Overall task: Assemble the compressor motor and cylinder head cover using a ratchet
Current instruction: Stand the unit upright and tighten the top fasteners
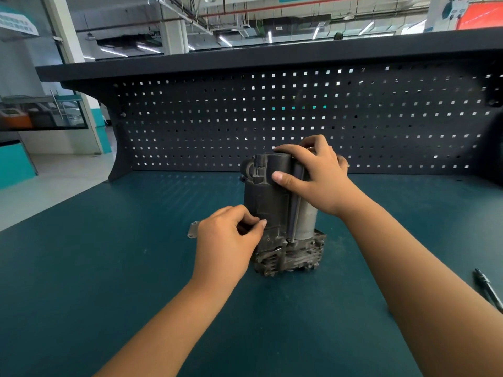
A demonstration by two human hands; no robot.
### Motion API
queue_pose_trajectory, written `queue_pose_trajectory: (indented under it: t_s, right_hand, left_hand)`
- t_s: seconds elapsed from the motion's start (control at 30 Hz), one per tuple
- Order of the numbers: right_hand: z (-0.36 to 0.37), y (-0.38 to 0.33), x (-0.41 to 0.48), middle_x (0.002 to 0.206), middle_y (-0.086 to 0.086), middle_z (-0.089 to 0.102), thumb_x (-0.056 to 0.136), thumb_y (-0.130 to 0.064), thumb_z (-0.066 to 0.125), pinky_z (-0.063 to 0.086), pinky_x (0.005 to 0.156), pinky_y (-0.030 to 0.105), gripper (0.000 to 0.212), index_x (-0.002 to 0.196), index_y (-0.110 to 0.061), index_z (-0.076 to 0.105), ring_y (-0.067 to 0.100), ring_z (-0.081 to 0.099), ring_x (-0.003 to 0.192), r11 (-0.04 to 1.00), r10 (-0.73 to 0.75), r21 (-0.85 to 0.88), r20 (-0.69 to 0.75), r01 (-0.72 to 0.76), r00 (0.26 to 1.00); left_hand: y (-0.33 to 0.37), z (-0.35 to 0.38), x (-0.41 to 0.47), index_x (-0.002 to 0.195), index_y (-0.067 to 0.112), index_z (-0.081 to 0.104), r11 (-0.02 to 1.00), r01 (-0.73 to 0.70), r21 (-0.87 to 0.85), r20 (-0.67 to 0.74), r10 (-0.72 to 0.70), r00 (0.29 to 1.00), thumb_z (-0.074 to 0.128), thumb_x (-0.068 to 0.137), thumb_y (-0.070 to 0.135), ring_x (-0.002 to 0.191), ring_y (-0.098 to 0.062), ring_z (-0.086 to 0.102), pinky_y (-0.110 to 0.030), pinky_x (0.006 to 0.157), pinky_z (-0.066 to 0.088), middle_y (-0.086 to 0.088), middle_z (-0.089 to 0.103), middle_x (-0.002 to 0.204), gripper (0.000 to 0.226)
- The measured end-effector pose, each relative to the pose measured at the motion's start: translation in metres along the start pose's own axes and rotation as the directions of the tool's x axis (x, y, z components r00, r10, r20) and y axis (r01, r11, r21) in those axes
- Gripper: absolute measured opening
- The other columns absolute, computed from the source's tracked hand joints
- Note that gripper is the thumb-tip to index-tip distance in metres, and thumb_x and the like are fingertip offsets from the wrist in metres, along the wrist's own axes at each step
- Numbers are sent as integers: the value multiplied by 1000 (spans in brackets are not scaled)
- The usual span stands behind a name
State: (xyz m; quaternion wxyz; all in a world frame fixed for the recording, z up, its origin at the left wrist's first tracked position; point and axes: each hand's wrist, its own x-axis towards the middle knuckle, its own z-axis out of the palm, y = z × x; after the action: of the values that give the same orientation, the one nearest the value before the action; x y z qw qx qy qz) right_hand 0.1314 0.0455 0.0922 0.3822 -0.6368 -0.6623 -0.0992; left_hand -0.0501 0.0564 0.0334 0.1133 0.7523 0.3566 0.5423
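A dark grey compressor (275, 210) stands upright in the middle of the green bench, its ribbed cast base down and a silver motor cylinder (307, 221) on its right side. My right hand (315, 175) grips the top of the compressor, thumb on the front face and fingers over the back. My left hand (228, 246) is at the lower left side of the body, fingers curled with thumb and fingertips pinched together against it; what they pinch is too small to see. A flat metal cover plate (193, 230) lies on the bench behind my left hand, mostly hidden.
A ratchet handle (488, 289) lies at the bench's right edge, partly cut off. A dark pegboard (272, 115) with a shelf above closes off the back of the green bench mat (109, 268). The bench's left edge drops to the workshop floor.
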Motion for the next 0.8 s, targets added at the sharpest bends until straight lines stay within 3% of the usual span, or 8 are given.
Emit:
queue_pose_trajectory:
  t_s: [0.1,0.2,0.47,0.67,0.8]
  right_hand:
    - [1,1,0,113,-9,29,82,-62,52,11,107,44,50,128,-42,49,18,34,120,1000,4,1,-11,-4,1000]
    - [2,2,1,113,-9,30,82,-62,53,12,107,45,50,128,-42,50,18,34,119,1000,6,0,-13,-6,1000]
    - [4,3,2,112,-9,29,82,-61,55,13,105,44,50,127,-40,51,17,34,118,1000,13,9,-36,-12,999]
    - [5,3,1,111,-9,29,81,-62,55,13,106,43,50,126,-39,52,19,36,118,1000,13,8,-41,-13,999]
    - [4,2,1,111,-9,29,81,-61,56,13,105,43,49,125,-39,53,19,36,118,1000,12,12,-49,-12,999]
  left_hand:
    - [0,-4,6,59,18,61,1000,18,2,74,-18,997,80,71,14,69,2,53,-8,60,37,11,59,66,23]
    - [0,-7,11,58,20,59,999,18,36,122,-22,992,80,71,16,67,-3,52,-9,58,36,9,58,65,25]
    - [11,3,5,57,18,47,992,-17,125,9,16,1000,79,72,12,54,-4,43,-12,56,36,12,42,59,36]
    - [7,3,2,69,20,57,989,151,-12,53,-150,987,77,75,18,60,-2,55,-12,55,41,9,56,56,21]
    - [6,2,-1,71,20,63,995,98,0,60,-98,993,76,76,14,69,-1,54,-10,59,42,10,58,65,15]
